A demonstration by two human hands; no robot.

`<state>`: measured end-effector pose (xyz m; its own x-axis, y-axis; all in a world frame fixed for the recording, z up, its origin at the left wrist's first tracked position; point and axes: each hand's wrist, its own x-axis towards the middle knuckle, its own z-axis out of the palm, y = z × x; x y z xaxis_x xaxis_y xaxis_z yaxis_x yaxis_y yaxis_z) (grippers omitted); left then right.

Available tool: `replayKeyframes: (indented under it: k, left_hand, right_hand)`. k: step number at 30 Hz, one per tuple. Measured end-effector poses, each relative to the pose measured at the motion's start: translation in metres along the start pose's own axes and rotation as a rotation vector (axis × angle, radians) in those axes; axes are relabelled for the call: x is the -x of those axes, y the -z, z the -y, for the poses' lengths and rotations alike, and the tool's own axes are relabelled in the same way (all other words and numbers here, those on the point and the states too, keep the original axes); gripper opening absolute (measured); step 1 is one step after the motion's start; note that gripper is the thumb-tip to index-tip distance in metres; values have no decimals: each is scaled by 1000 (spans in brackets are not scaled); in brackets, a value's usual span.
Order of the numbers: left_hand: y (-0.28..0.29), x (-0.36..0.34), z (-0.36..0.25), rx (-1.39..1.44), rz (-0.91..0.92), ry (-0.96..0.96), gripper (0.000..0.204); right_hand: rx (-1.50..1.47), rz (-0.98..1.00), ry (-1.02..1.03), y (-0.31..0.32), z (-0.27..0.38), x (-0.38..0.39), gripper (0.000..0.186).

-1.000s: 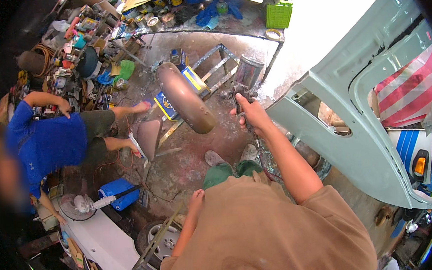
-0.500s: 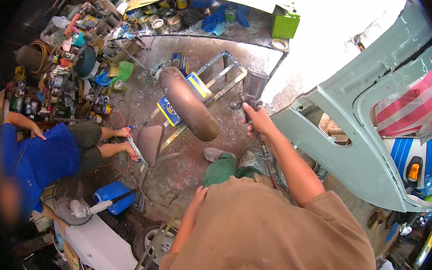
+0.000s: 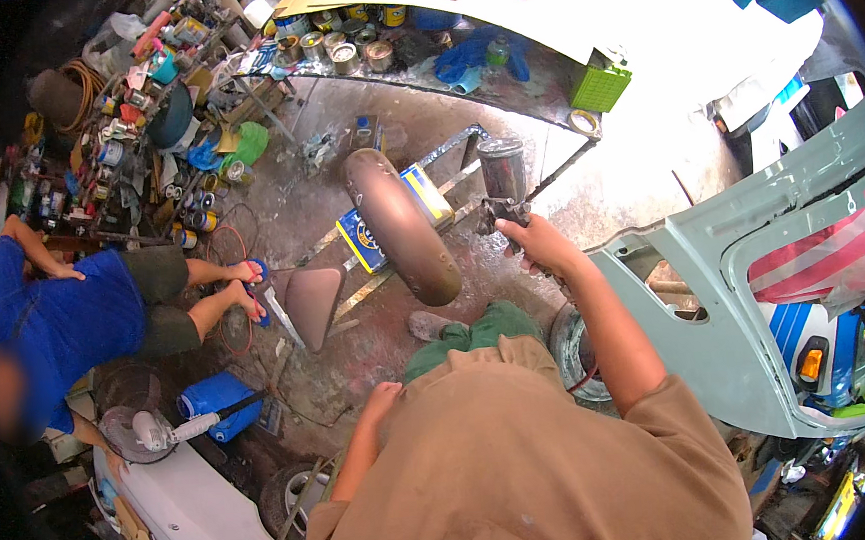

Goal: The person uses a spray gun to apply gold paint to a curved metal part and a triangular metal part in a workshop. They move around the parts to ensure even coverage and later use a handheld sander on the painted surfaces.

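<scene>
My right hand point(image 3: 534, 245) is closed round the handle of a spray gun point(image 3: 505, 213), whose dark metal cup point(image 3: 503, 170) stands nearly upright on top. A hose seems to trail from below the hand. Left of the gun, apart from it, a curved bronze-brown fender point(image 3: 399, 227) rests over a paint-spattered metal stand point(image 3: 362, 293). Beside it is a matching brown, roughly triangular panel point(image 3: 315, 303). Blue-and-yellow tins point(image 3: 360, 241) sit on the stand behind the fender. My left hand point(image 3: 382, 401) hangs by my left hip, touching nothing visible; its fingers are mostly hidden.
A person in a blue shirt point(image 3: 79, 310) stands at the left near a fan point(image 3: 148, 428) and a blue container point(image 3: 219, 400). Pale green car bodywork point(image 3: 734, 349) lies close on my right. A workbench point(image 3: 460, 87) with paint cans spans the back; cluttered shelves fill the far left.
The view has shifted, so the fender and stand appear farther right and lower. The spray gun's cup shows more upright, its lid edge clearer. A wheel has come into sight beside my right side.
</scene>
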<state>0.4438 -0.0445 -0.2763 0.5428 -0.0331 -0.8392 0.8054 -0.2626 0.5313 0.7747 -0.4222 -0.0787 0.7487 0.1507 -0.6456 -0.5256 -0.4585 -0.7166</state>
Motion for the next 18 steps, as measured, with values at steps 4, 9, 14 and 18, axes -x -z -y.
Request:
replayKeyframes:
  k: [4,9,14,18]
  left_hand:
    - [-5,10,25,73,-41,-99,40]
    - [-19,21,44,85,-53,-76,40]
    - [-39,24,35,128,-118,6,41]
    - [-56,20,10,163,-162,62,41]
  right_hand:
    - [-114,-47,3,-5,17,-36,48]
    - [-337,-31,64,3,65,-62,49]
    - [-271,23,14,14,85,-93,51]
    - [-225,27,13,12,87,-137,42]
